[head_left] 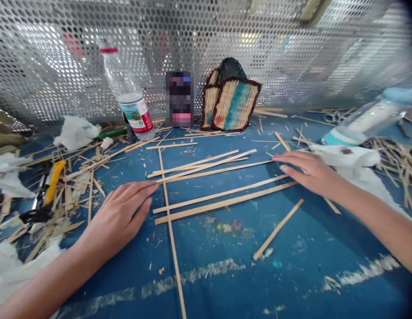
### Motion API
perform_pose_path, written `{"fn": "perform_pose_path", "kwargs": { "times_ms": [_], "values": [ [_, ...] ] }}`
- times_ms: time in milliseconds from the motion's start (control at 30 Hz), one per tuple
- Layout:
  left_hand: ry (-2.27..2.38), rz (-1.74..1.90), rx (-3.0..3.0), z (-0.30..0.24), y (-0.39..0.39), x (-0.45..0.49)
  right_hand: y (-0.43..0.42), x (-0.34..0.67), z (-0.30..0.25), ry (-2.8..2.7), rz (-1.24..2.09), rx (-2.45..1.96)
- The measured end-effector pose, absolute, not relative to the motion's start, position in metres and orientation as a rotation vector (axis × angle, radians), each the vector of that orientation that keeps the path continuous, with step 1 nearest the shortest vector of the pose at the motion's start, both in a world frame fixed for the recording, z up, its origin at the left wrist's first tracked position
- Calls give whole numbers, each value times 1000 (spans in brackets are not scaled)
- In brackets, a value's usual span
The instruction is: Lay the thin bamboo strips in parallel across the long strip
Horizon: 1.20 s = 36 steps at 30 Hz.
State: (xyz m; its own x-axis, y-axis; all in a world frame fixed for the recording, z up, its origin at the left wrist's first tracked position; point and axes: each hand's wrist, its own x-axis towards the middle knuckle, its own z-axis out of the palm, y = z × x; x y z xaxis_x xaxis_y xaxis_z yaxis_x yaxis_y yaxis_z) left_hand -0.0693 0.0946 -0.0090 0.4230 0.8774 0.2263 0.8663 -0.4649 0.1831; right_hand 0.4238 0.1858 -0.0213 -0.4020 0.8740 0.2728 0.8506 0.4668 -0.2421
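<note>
Several long bamboo strips lie roughly side by side on the blue tabletop, their left parts crossing one long upright strip. My left hand rests at the left, fingers stretched out and thumb apart, its fingertips at the left end of a middle strip. At that strip's other end is my right hand, fingers extended, fingertips at or just over the tip; exact contact is hard to tell. Neither hand grips anything visibly. A shorter strip lies slanted in front of my right hand.
A plastic bottle, a blurred phone-like screen and a woven bag-shaped piece stand by the perforated metal panel. Left are a yellow-handled cutter, tissues and scraps. Right lie another bottle, scissors and tissue.
</note>
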Motion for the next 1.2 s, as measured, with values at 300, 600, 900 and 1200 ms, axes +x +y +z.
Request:
{"fn": "perform_pose_path", "kwargs": {
  "times_ms": [300,600,900,1200],
  "values": [
    [1731,493,2667,-17,98,-74,187,418,-24,-2414,170,-1394],
    [1666,421,2665,-19,101,-72,190,416,-25,-2398,136,-1372],
    [1611,443,2679,-23,103,-77,190,415,-21,-2399,218,-1309],
    [1592,501,2760,-16,95,-74,179,415,-9,-2361,411,-1387]
  ]
}}
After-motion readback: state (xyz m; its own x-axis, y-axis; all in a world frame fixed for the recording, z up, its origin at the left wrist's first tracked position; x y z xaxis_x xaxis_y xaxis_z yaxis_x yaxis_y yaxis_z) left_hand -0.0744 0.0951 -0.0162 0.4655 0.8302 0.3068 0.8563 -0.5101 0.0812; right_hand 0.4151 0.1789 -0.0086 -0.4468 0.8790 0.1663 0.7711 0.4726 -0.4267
